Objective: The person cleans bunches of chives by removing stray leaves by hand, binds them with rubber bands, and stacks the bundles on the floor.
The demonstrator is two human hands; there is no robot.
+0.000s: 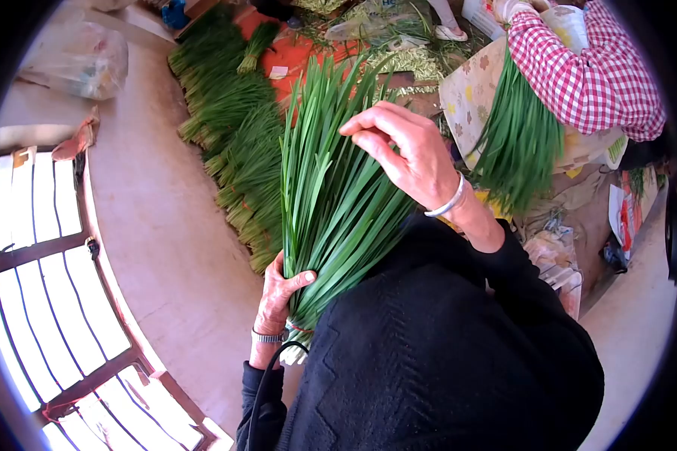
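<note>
A bundle of long green leaves (pixel 331 188) leans against my dark clothing, its pale cut ends pointing down and a red band round its base. Near that base my left hand (pixel 282 289) is wrapped round the stalks, with a watch on the wrist. My right hand (pixel 402 150), with a silver bangle on the wrist, is over the upper right part of the leaves. Its thumb and index finger are bent close together; whether a leaf tip is between them is too small to tell.
Many green bundles (pixel 233 135) lie in a row on the floor beyond. A co-worker in a checked sleeve (pixel 579 75) holds another bundle (pixel 519 143) at the upper right. A barred window (pixel 60 301) and a plastic bag (pixel 90 60) are on the left.
</note>
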